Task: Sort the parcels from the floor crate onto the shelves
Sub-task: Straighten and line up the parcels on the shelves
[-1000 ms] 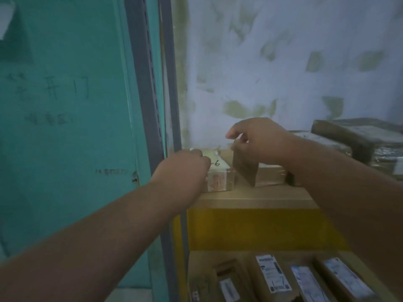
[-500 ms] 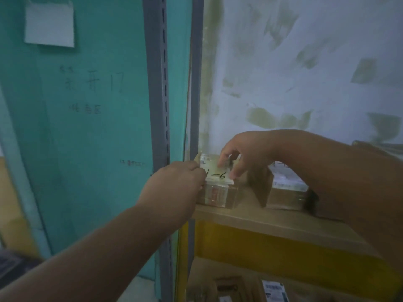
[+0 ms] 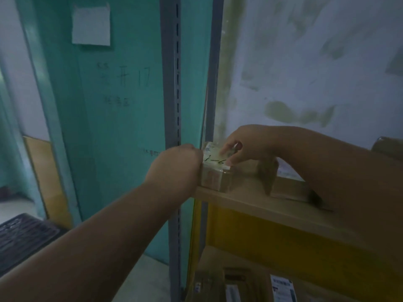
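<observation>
A small taped cardboard parcel [image 3: 214, 176] stands at the left end of a wooden shelf [image 3: 248, 198], its top label marked "1-6". My left hand [image 3: 176, 166] grips its left side with curled fingers. My right hand [image 3: 244, 147] reaches in from the right, fingertips pressing on the parcel's top label. A second brown parcel [image 3: 269, 176] sits just right of it, partly hidden by my right forearm.
A grey slotted upright [image 3: 172, 105] stands left of the shelf, against a teal wall. More labelled parcels [image 3: 281, 288] lie on the lower shelf. A dark crate [image 3: 21, 236] sits on the floor at left. Another parcel edge [image 3: 388, 147] shows far right.
The view has swung left and down a little. My right hand moved from the neighbouring parcel onto the top of the "1-6" parcel; my left hand stays on its side.
</observation>
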{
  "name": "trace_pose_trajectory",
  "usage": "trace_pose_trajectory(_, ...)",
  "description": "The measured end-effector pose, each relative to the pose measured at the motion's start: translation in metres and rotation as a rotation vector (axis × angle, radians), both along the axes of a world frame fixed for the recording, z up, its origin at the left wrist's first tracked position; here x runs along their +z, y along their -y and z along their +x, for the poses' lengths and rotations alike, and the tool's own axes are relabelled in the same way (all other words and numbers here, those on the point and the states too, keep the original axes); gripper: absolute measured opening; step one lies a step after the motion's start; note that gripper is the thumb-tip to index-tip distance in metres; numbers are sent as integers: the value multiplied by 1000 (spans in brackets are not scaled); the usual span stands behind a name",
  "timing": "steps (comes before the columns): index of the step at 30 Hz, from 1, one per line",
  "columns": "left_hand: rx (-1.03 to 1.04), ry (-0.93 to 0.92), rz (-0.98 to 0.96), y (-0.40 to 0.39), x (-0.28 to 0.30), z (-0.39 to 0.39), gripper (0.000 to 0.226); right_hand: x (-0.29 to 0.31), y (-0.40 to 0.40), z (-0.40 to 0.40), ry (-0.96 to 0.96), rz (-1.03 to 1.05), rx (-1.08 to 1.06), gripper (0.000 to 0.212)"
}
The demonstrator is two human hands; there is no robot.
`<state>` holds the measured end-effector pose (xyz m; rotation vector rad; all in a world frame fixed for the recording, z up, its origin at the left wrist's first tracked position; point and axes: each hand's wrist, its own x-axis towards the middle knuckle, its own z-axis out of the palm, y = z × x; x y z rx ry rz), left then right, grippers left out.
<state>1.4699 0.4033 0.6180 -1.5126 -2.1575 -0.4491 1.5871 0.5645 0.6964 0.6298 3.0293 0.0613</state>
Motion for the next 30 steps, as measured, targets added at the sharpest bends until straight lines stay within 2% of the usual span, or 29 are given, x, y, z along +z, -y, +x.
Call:
trace_pose_trajectory(2, -13, -2, 5, 2, 1, 0, 16, 1, 6, 10, -62, -5, -45, 48)
trace_pose_trajectory(5, -79, -6, 58, 7, 6, 0, 19, 7, 15, 36, -255, -43, -128, 53)
trace_pose_trajectory(10, -295, 19, 154, 5, 36, 6, 22, 7, 37, 95, -516, 3, -334, 42)
trace_pose_trajectory(12, -419, 48, 134, -9, 51, 14, 26, 0, 45, 114, -511, 37, -451, 38)
trace_pose_trajectory(16, -562, 2, -61, -57, 68, 34, 30, -17, 60, 134, -396, 168, -596, 44)
trace_pose_trajectory(23, -603, 38, -341, -108, 76, 42, 34, -39, 63, 123, -312, 305, -613, 38)
trace_pose_trajectory(30, -612, 171, -305, -112, 67, 31, 28, -44, 61, 116, -461, 250, -545, 34)
